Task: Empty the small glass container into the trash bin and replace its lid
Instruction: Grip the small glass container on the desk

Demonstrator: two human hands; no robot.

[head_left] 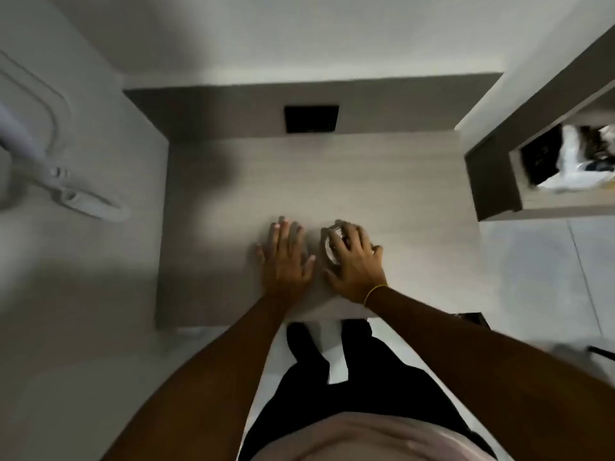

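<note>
A small clear glass container (330, 245) stands on the pale wooden table (382, 181), near its front edge. My right hand (354, 262) lies over its top and right side with the fingers curled around it, hiding most of it; a lid cannot be made out. My left hand (287, 257) rests flat on the table just left of the container, fingers spread, holding nothing. The trash bin is not identifiable in view.
A dark square opening (311, 119) sits in the table's raised back panel. At the right, an open shelf box (545, 168) holds black and white items. A white fixture with a handle (76, 194) is at the left. Pale floor surrounds the table.
</note>
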